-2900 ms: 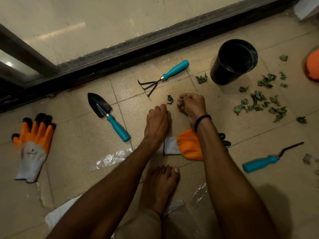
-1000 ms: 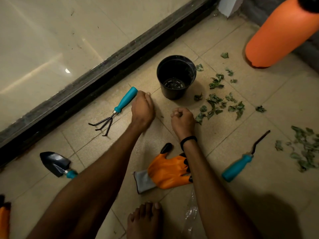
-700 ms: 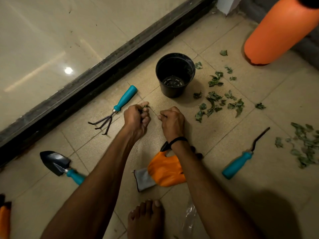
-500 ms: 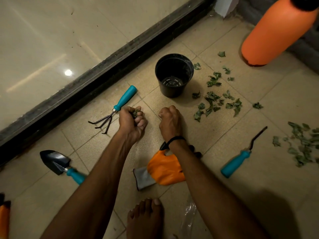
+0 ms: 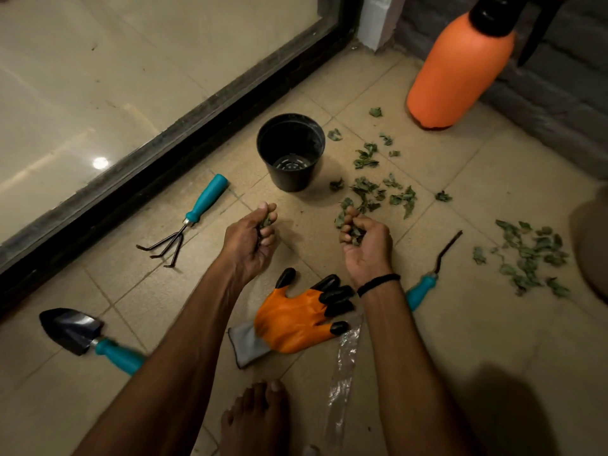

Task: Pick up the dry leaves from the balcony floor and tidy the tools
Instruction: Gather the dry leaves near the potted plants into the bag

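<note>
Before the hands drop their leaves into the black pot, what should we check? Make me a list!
1. The left hand grips its leaves: ok.
2. The right hand holds its handful: ok, fingers curled round it.
3. The black pot stands upright, mouth open: ok.
4. Room inside the pot: ok, its bottom grid shows bare.
5. Hands above the pot: not ok, both are short of it.
6. Floor picked clean: not ok, loose leaves lie right of the pot.
</note>
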A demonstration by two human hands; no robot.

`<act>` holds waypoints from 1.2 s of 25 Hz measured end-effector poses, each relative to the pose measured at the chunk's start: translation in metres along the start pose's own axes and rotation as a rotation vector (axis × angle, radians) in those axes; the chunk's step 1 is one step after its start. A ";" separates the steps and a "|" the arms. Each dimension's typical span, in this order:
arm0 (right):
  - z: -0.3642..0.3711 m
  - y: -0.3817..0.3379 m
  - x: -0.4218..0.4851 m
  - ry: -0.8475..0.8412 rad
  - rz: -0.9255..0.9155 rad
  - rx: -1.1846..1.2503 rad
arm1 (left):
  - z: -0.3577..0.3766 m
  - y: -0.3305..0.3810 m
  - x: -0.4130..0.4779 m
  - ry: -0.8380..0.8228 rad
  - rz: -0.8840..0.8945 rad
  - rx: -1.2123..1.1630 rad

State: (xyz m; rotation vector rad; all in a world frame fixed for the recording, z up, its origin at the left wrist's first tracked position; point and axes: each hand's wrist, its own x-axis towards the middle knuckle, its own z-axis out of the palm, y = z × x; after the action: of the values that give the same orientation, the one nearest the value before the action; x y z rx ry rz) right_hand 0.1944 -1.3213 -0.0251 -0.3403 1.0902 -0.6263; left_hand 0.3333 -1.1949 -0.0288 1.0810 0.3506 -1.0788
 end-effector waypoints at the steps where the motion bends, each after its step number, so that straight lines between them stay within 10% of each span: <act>1: -0.007 -0.006 0.001 0.039 -0.025 -0.025 | 0.008 -0.005 0.001 0.015 0.010 0.084; 9: -0.018 0.013 0.029 0.271 -0.618 -1.166 | 0.066 -0.034 0.038 0.179 0.490 1.032; 15: -0.011 0.025 0.044 0.248 -0.599 -1.737 | 0.095 -0.053 0.058 0.125 0.757 1.553; 30: -0.038 -0.029 0.039 0.232 -0.378 -0.515 | 0.099 -0.082 0.071 -0.047 0.740 1.679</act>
State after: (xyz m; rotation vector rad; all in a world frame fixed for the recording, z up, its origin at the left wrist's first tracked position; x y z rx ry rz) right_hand 0.1635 -1.3665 -0.0539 -0.9531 1.4221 -0.7240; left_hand 0.2733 -1.3208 -0.0756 2.3351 -1.1727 -0.5301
